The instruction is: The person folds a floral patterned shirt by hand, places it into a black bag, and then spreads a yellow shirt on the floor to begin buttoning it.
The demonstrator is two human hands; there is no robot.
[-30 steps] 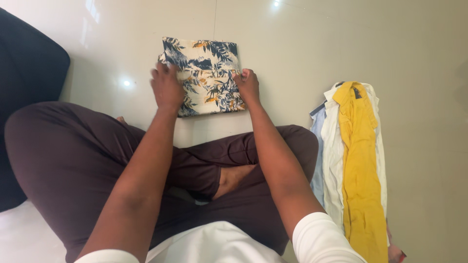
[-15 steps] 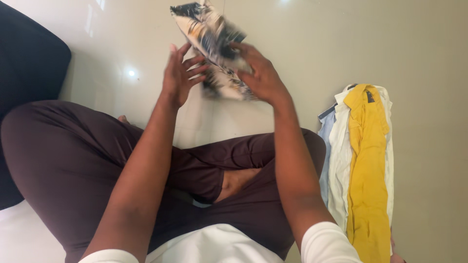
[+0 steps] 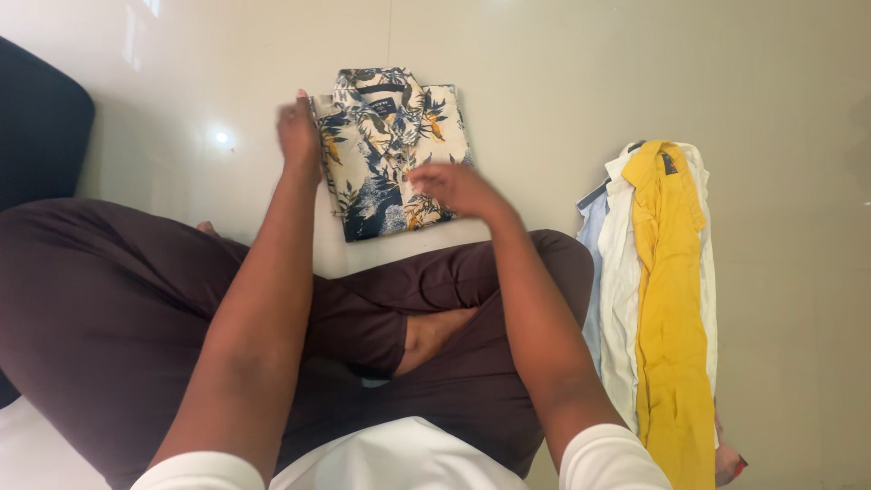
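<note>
Far left, dark cushion (image 3: 36, 136) on pale tiled floor (image 3: 544, 73). Left hand (image 3: 298, 134) pressed flat, fingers together, against left edge of folded floral shirt (image 3: 392, 150), collar up, lying on floor ahead of crossed legs. Right hand (image 3: 454, 186) spread loosely atop shirt's near right part, gripping nothing. Far right, yellow shirt (image 3: 667, 299) topping pile of white garments (image 3: 617, 272).

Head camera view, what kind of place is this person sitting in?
Probably a room in a home. The person sits cross-legged on a glossy tiled floor, with a folded floral shirt laid out in front and a pile of shirts, a yellow one on top, waiting beside them.
</note>
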